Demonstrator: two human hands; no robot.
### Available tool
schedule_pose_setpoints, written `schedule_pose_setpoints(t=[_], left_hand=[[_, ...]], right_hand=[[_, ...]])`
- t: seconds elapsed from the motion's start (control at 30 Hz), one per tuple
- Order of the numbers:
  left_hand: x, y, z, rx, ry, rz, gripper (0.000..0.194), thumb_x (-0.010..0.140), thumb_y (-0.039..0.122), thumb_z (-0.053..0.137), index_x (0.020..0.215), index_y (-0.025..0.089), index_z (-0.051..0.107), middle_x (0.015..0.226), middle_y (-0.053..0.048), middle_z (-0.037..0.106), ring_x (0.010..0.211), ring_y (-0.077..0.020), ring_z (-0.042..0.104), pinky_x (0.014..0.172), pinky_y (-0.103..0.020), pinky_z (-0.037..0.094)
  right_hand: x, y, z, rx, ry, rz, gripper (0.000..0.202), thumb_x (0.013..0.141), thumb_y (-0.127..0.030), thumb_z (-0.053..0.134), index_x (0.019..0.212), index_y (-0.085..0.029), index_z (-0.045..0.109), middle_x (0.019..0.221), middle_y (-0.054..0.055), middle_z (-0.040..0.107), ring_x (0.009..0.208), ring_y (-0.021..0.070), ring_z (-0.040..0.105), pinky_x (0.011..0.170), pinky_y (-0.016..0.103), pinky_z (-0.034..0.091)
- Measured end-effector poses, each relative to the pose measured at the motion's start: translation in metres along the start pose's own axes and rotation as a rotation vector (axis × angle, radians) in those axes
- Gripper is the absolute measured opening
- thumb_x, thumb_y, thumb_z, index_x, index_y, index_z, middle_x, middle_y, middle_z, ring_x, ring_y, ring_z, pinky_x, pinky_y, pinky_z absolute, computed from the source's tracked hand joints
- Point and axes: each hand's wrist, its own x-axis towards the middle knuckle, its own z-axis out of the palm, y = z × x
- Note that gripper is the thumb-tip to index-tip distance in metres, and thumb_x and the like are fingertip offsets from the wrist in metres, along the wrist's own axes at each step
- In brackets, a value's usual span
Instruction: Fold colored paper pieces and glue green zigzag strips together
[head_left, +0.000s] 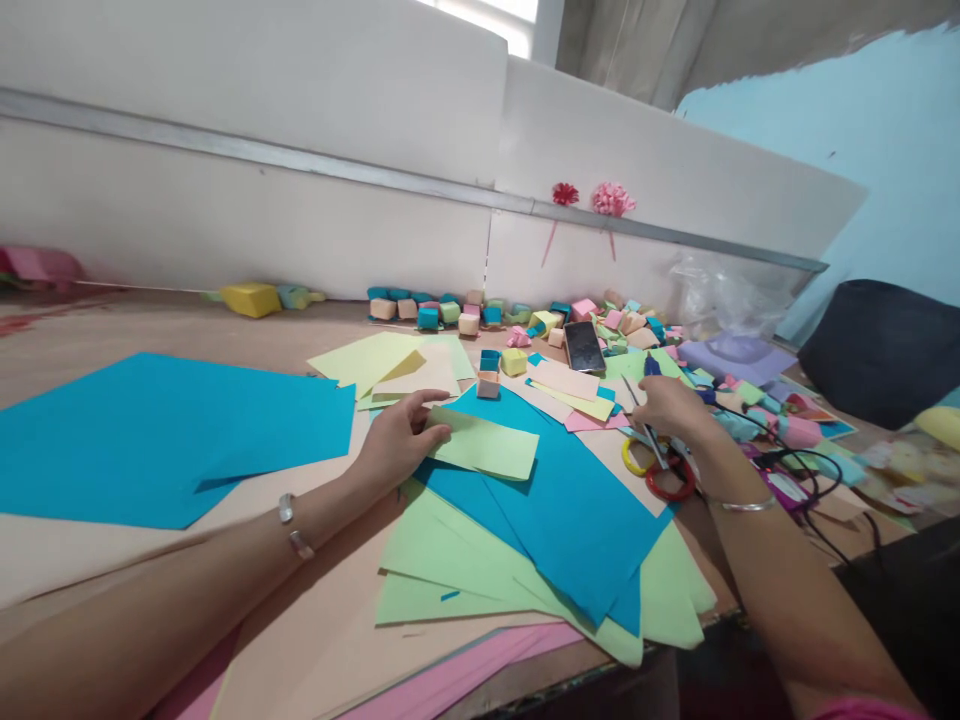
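My left hand pinches the left end of a pale green paper strip between thumb and fingers. Beneath the strip lie blue paper sheets, fanned over light green sheets. My right hand is at the right of the pile, its fingers curled downward. Just below it is a pair of scissors with one yellow and one red handle ring. A dark blue object pokes out beyond the fingers; what they grip, if anything, is partly hidden.
Small folded paper boxes line the wall. A phone leans among paper pieces. A large blue sheet lies left. Black cables, a purple lid-like item and a dark bag are right.
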Motion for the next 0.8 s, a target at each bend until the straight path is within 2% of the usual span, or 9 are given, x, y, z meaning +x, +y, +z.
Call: schedule_pose_setpoints(t=[0.07, 0.17, 0.3, 0.4, 0.47, 0.6, 0.8], left_hand=[[0.0, 0.001, 0.001, 0.005, -0.015, 0.007, 0.054, 0.075, 0.041, 0.064, 0.124, 0.019, 0.06, 0.064, 0.001, 0.06, 0.059, -0.0174, 0.057, 0.052, -0.025, 0.041], [-0.001, 0.002, 0.001, 0.009, -0.02, 0.004, 0.052, 0.076, 0.037, 0.063, 0.124, 0.019, 0.06, 0.067, 0.001, 0.061, 0.062, -0.0178, 0.058, 0.055, -0.026, 0.043], [-0.002, 0.001, 0.003, -0.024, -0.043, -0.015, 0.051, 0.076, 0.033, 0.063, 0.125, 0.019, 0.059, 0.072, -0.001, 0.065, 0.067, -0.0196, 0.062, 0.06, -0.028, 0.047], [-0.002, -0.002, 0.004, -0.044, -0.054, -0.017, 0.05, 0.077, 0.033, 0.064, 0.125, 0.02, 0.058, 0.071, -0.001, 0.065, 0.068, -0.0197, 0.063, 0.06, -0.028, 0.047], [-0.002, -0.003, 0.004, -0.048, -0.056, -0.013, 0.05, 0.077, 0.032, 0.064, 0.125, 0.021, 0.058, 0.07, 0.0, 0.064, 0.067, -0.0187, 0.062, 0.058, -0.027, 0.046], [-0.002, 0.001, 0.003, -0.057, -0.046, -0.002, 0.05, 0.076, 0.029, 0.065, 0.125, 0.021, 0.059, 0.065, 0.003, 0.058, 0.061, -0.0154, 0.056, 0.055, -0.025, 0.042], [-0.003, 0.006, 0.001, -0.074, -0.031, -0.002, 0.049, 0.076, 0.025, 0.065, 0.124, 0.019, 0.06, 0.062, 0.004, 0.053, 0.059, -0.0139, 0.053, 0.054, -0.023, 0.041]], right_hand=[[-0.002, 0.004, -0.004, 0.064, 0.021, -0.046, 0.023, 0.07, -0.021, 0.064, 0.089, -0.011, 0.072, 0.086, 0.016, 0.073, 0.088, 0.0319, 0.068, 0.064, 0.032, 0.047], [-0.007, 0.003, -0.006, 0.199, 0.011, -0.189, 0.026, 0.078, -0.027, 0.055, 0.091, -0.015, 0.074, 0.083, 0.007, 0.074, 0.083, 0.0243, 0.069, 0.065, 0.027, 0.048], [-0.022, -0.019, -0.005, 0.359, 0.012, -0.433, 0.027, 0.083, -0.027, 0.05, 0.096, -0.019, 0.072, 0.088, 0.003, 0.074, 0.079, 0.0181, 0.067, 0.067, 0.023, 0.049], [-0.036, -0.043, -0.001, 0.401, 0.164, -0.751, 0.022, 0.081, -0.019, 0.051, 0.09, -0.018, 0.071, 0.085, 0.006, 0.069, 0.074, 0.0175, 0.062, 0.065, 0.026, 0.046], [-0.043, -0.057, 0.004, 0.291, 0.232, -0.864, 0.022, 0.082, -0.014, 0.05, 0.09, -0.018, 0.069, 0.09, 0.008, 0.068, 0.081, 0.0189, 0.062, 0.071, 0.028, 0.046], [-0.045, -0.068, 0.013, 0.069, 0.28, -0.883, 0.024, 0.084, -0.009, 0.048, 0.092, -0.017, 0.069, 0.093, 0.01, 0.07, 0.083, 0.0196, 0.063, 0.073, 0.029, 0.045], [-0.038, -0.062, 0.016, 0.024, 0.286, -0.892, 0.027, 0.086, -0.007, 0.049, 0.092, -0.017, 0.072, 0.082, 0.009, 0.068, 0.073, 0.0174, 0.061, 0.066, 0.026, 0.04]])
